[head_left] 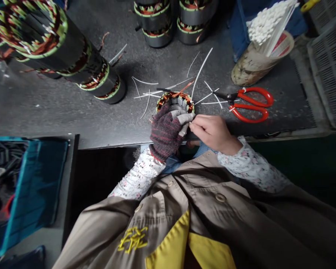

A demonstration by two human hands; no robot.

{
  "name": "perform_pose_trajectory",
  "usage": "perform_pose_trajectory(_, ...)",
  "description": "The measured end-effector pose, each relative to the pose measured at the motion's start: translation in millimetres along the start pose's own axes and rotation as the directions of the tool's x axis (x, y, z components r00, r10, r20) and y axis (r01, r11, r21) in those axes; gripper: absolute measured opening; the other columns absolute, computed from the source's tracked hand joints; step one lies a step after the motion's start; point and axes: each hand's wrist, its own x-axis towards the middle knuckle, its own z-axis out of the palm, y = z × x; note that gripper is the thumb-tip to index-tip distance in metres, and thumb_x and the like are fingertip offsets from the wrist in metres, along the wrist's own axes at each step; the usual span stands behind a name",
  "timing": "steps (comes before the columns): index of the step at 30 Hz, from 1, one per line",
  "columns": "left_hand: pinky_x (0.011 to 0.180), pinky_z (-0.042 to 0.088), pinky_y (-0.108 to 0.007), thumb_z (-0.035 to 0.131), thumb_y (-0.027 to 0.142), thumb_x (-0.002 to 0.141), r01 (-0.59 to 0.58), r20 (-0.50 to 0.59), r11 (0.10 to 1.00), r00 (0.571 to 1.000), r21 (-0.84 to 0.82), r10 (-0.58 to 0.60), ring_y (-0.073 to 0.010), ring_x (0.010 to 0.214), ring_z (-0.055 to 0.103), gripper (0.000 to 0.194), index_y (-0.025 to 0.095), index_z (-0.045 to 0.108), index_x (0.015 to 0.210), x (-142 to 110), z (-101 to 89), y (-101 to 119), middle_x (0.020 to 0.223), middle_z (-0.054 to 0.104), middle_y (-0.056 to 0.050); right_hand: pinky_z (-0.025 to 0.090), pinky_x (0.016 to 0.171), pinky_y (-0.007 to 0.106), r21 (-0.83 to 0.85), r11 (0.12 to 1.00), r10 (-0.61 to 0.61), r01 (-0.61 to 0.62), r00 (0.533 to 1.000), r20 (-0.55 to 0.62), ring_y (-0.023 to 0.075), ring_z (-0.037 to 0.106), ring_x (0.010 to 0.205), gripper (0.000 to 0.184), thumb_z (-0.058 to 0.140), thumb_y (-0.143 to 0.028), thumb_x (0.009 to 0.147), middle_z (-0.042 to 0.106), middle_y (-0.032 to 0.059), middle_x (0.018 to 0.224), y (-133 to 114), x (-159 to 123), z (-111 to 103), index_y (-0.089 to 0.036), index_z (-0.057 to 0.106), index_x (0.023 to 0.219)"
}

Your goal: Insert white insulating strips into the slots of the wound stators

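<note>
A motor stator [176, 100] with copper windings and a green-yellow insulated rim sits near the bench's front edge. My left hand [168, 127], in a dark knitted glove with pale fingertips, grips its near side, fingers over the rim. Bare and pinched closed, my right hand [212, 130] is at the stator's right edge, beside the left fingertips. Whatever lies in that pinch is too small to make out. From the stator's right side a white cord [201, 73] sticks up, and orange copper leads [184, 88] point away at the back.
Red-handled scissors [252, 104] lie at the right among loose white cord pieces [212, 95]. Behind them stands a stained cup [250, 69] holding white cords. Stacked stators [100, 80] are at left, with more [156, 26] at the back. A teal crate [39, 179] is lower left.
</note>
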Motion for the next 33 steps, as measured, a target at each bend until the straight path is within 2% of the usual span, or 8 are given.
perform_pose_trajectory(5,0.11,0.056,-0.043,0.055,0.033,0.104,0.077,-0.052,0.997,0.996,0.023,-0.075,-0.0204,0.126,0.066,0.02,0.024,0.064,0.12,1,-1.4,5,0.131,0.07,-0.009,0.048,0.064,0.032,0.307,0.952,0.007,0.013,0.998,-0.062,0.0161,0.061,0.07,0.035,0.055,-0.042,0.102,0.065,0.0034,0.079,-8,-2,-22,-0.023,0.063,0.073)
perform_pose_trajectory(10,0.111,0.056,-0.048,0.055,0.045,0.104,0.044,0.007,0.998,0.999,0.034,-0.044,-0.0229,0.123,0.068,0.021,0.025,0.061,0.103,-8,-1.2,-9,0.123,0.072,-0.007,0.055,0.071,0.036,0.692,0.689,0.094,-0.214,0.974,0.208,0.0187,0.065,0.076,0.048,0.056,-0.063,0.097,0.066,0.0056,0.084,3,-11,-11,-0.021,0.062,0.075)
perform_pose_trajectory(14,0.117,0.052,-0.051,0.056,0.043,0.104,0.023,0.04,0.995,0.999,0.095,-0.027,-0.0189,0.106,0.073,0.017,0.026,0.058,0.099,-9,1.9,-9,0.104,0.075,-0.002,0.039,0.051,0.029,0.768,0.603,0.219,-0.216,0.97,0.1,0.012,0.044,0.054,0.044,0.064,-0.05,0.097,0.049,-0.0017,0.059,-4,-16,-15,-0.021,0.054,0.065)
perform_pose_trajectory(17,0.115,0.054,-0.048,0.059,0.034,0.103,-0.039,-0.031,0.992,0.999,0.117,0.043,-0.019,0.106,0.074,0.01,0.025,0.056,0.103,-7,9.8,4,0.103,0.075,-0.003,0.043,0.054,0.03,0.788,0.601,0.235,-0.135,0.972,-0.013,0.0119,0.046,0.057,0.041,0.063,-0.047,0.097,0.047,-0.0023,0.06,-5,4,-13,-0.022,0.051,0.066)
perform_pose_trajectory(23,0.116,0.053,-0.05,0.061,0.028,0.099,-0.145,-0.014,0.974,0.989,0.176,0.15,-0.0256,0.118,0.071,0.015,0.021,0.062,0.113,-2,16.1,24,0.114,0.076,-0.008,0.058,0.064,0.03,0.603,0.789,0.301,-0.12,0.931,-0.207,0.0132,0.063,0.071,0.041,0.047,-0.058,0.103,0.061,0.0021,0.083,14,40,23,-0.023,0.055,0.084)
perform_pose_trajectory(27,0.119,0.048,-0.055,0.057,0.028,0.103,-0.166,0.121,0.955,0.983,0.245,0.14,-0.0264,0.12,0.069,0.03,0.026,0.06,0.133,-1,-16.7,9,0.117,0.076,-0.004,0.061,0.078,0.036,0.093,0.99,-0.046,0.104,0.871,-0.489,0.0185,0.066,0.089,0.027,0.056,-0.046,0.101,0.065,0.0074,0.105,14,5,19,-0.023,0.061,0.087)
perform_pose_trajectory(30,0.092,0.06,-0.041,0.049,0.029,0.104,-0.215,0.303,0.955,0.942,0.203,0.147,-0.0242,0.104,0.072,0.031,0.025,0.063,0.131,2,-42.8,-13,0.104,0.075,-0.006,0.061,0.083,0.039,-0.216,0.956,-0.275,0.201,0.873,-0.404,0.0225,0.068,0.098,0.01,0.057,-0.027,0.098,0.066,0.0089,0.113,18,-22,18,-0.025,0.066,0.1)
perform_pose_trajectory(33,0.079,0.058,-0.035,0.042,0.032,0.105,-0.252,0.43,0.953,0.889,0.169,0.159,-0.0241,0.097,0.07,0.033,0.024,0.068,0.124,11,-52.5,-29,0.106,0.073,-0.008,0.061,0.084,0.04,-0.276,0.951,-0.202,0.138,0.955,-0.218,0.0206,0.069,0.089,0.022,0.053,-0.019,0.095,0.065,0.0109,0.126,25,-33,29,-0.025,0.068,0.111)
